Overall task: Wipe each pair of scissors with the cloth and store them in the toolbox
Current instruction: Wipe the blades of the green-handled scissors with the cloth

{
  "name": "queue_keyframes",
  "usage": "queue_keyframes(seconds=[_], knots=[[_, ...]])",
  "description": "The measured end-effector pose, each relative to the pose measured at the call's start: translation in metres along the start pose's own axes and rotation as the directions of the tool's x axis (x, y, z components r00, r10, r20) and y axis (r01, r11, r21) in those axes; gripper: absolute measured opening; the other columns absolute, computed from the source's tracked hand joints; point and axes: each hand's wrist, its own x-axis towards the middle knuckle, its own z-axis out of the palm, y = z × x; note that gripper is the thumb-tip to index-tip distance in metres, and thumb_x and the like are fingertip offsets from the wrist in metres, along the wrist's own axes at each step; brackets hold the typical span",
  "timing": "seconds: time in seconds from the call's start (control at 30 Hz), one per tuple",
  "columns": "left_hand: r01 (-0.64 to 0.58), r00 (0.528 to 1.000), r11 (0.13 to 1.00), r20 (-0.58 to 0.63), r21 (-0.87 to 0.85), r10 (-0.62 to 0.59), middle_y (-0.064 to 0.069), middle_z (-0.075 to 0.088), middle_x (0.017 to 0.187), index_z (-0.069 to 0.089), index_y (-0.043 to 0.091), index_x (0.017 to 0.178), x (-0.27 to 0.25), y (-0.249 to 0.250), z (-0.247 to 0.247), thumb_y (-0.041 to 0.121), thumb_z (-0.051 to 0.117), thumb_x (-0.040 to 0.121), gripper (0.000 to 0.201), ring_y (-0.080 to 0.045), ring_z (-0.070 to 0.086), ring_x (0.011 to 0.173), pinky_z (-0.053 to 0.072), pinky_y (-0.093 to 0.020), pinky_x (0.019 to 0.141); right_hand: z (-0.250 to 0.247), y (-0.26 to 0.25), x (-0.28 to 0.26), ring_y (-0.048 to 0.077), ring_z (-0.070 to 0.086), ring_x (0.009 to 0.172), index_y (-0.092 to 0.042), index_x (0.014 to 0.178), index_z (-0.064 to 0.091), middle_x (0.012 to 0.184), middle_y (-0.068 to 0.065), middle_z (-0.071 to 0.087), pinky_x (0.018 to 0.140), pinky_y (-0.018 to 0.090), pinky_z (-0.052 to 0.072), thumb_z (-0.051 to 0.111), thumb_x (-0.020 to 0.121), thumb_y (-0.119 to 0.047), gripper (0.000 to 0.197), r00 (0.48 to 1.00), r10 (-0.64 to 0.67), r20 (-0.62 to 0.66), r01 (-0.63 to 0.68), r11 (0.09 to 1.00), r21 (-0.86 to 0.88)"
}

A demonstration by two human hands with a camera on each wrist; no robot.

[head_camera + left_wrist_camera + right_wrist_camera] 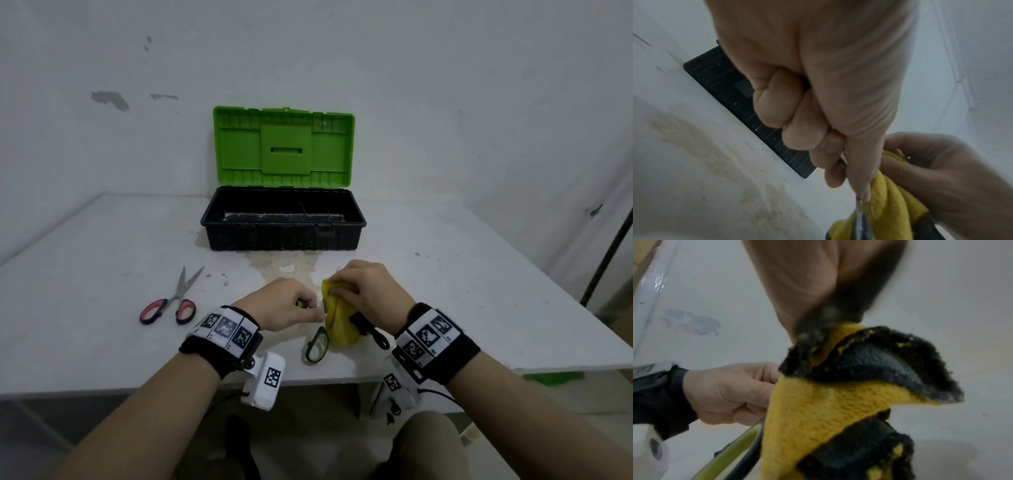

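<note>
My left hand [305,306] grips green-handled scissors [318,344] near the table's front edge; one handle loop hangs below the fist and a strip of it [729,456] shows in the right wrist view. My right hand [346,291] holds the yellow and black cloth [340,318] bunched round the blades, which are almost wholly hidden. A bit of bare blade [859,217] shows beside the cloth [892,204] under my left hand [838,154]. The cloth [818,410] fills the right wrist view. Red-handled scissors [171,301] lie partly spread at the left. The toolbox [283,219] stands behind, lid up.
The green lid [283,147] leans back toward the white wall. The black tub looks bare inside. A yellowish stain [284,265] marks the white table [85,260] between toolbox and hands. A dark pole [609,253] stands at the right, past the table's edge.
</note>
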Motion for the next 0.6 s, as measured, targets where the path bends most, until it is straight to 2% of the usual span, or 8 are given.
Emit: queue_keyframes(seconds=[0.1, 0.17, 0.23, 0.3, 0.37, 0.47, 0.53, 0.6], knots=[[-0.02, 1.0, 1.0, 0.005, -0.022, 0.02, 0.009, 0.058, 0.063, 0.064, 0.029, 0.064, 0.001, 0.001, 0.002, 0.054, 0.068, 0.088, 0.035, -0.005, 0.049, 0.06, 0.042, -0.029, 0.063, -0.007, 0.007, 0.007, 0.014, 0.055, 0.087, -0.017, 0.097, 0.073, 0.097, 0.0, 0.058, 0.082, 0.023, 0.043, 0.072, 0.084, -0.024, 0.016, 0.978, 0.159, -0.131, -0.154, 0.987, 0.051], [-0.026, 1.0, 0.999, -0.01, -0.039, 0.025, 0.012, 0.056, 0.061, 0.063, 0.031, 0.063, 0.002, 0.003, 0.002, 0.052, 0.069, 0.088, 0.034, -0.004, 0.048, 0.058, 0.04, -0.026, 0.061, -0.01, 0.008, 0.008, 0.011, 0.052, 0.085, -0.02, 0.095, 0.069, 0.095, -0.004, 0.057, 0.079, 0.022, 0.042, 0.073, 0.082, -0.027, 0.015, 0.967, 0.193, -0.166, -0.186, 0.981, 0.057], [-0.025, 1.0, 0.998, -0.016, -0.058, 0.024, 0.011, 0.056, 0.061, 0.065, 0.029, 0.064, 0.003, 0.004, 0.001, 0.051, 0.07, 0.088, 0.033, -0.004, 0.048, 0.057, 0.04, -0.024, 0.06, -0.006, 0.005, 0.005, 0.016, 0.055, 0.086, -0.021, 0.09, 0.067, 0.092, -0.004, 0.061, 0.077, 0.03, 0.045, 0.071, 0.083, -0.029, 0.011, 0.966, 0.168, -0.194, -0.173, 0.985, -0.009], [-0.026, 0.999, 0.996, -0.02, -0.083, 0.025, 0.01, 0.056, 0.061, 0.066, 0.025, 0.066, 0.004, 0.004, 0.001, 0.049, 0.07, 0.089, 0.034, -0.003, 0.048, 0.056, 0.04, -0.023, 0.06, -0.003, 0.0, 0.0, 0.022, 0.056, 0.095, -0.023, 0.091, 0.071, 0.102, -0.002, 0.064, 0.081, 0.041, 0.048, 0.066, 0.086, -0.034, 0.012, 0.962, 0.149, -0.229, -0.175, 0.979, -0.102], [-0.024, 0.999, 0.995, -0.037, -0.095, 0.021, 0.01, 0.057, 0.062, 0.069, 0.02, 0.07, 0.004, 0.004, 0.001, 0.048, 0.07, 0.089, 0.034, -0.003, 0.049, 0.056, 0.04, -0.022, 0.06, 0.0, -0.005, -0.006, 0.024, 0.055, 0.103, -0.028, 0.104, 0.07, 0.117, -0.001, 0.059, 0.085, 0.045, 0.048, 0.06, 0.088, -0.046, 0.026, 0.957, 0.19, -0.22, -0.225, 0.964, -0.144], [-0.035, 0.998, 0.994, -0.054, -0.103, 0.029, 0.011, 0.057, 0.063, 0.07, 0.023, 0.071, 0.002, 0.005, 0.0, 0.047, 0.07, 0.089, 0.03, -0.002, 0.05, 0.058, 0.038, -0.021, 0.06, 0.006, -0.011, -0.014, 0.021, 0.053, 0.108, -0.027, 0.131, 0.052, 0.13, -0.002, 0.049, 0.09, 0.041, 0.048, 0.055, 0.085, -0.058, 0.055, 0.966, 0.239, -0.096, -0.251, 0.956, -0.15], [-0.043, 0.998, 0.994, -0.049, -0.1, 0.038, 0.011, 0.058, 0.063, 0.07, 0.024, 0.071, 0.002, 0.006, -0.001, 0.046, 0.07, 0.089, 0.029, -0.002, 0.05, 0.058, 0.039, -0.02, 0.06, 0.01, -0.013, -0.017, 0.021, 0.054, 0.108, -0.023, 0.138, 0.044, 0.129, 0.0, 0.05, 0.092, 0.039, 0.048, 0.059, 0.088, -0.047, 0.057, 0.97, 0.237, -0.051, -0.24, 0.969, -0.063], [-0.038, 0.999, 0.995, -0.04, -0.092, 0.034, 0.01, 0.057, 0.063, 0.069, 0.022, 0.071, 0.003, 0.006, -0.001, 0.046, 0.07, 0.089, 0.03, -0.002, 0.05, 0.057, 0.039, -0.019, 0.059, 0.011, -0.012, -0.017, 0.022, 0.058, 0.103, -0.02, 0.133, 0.051, 0.12, 0.003, 0.057, 0.089, 0.039, 0.049, 0.059, 0.092, -0.031, 0.043, 0.975, 0.204, -0.084, -0.205, 0.979, 0.0]])
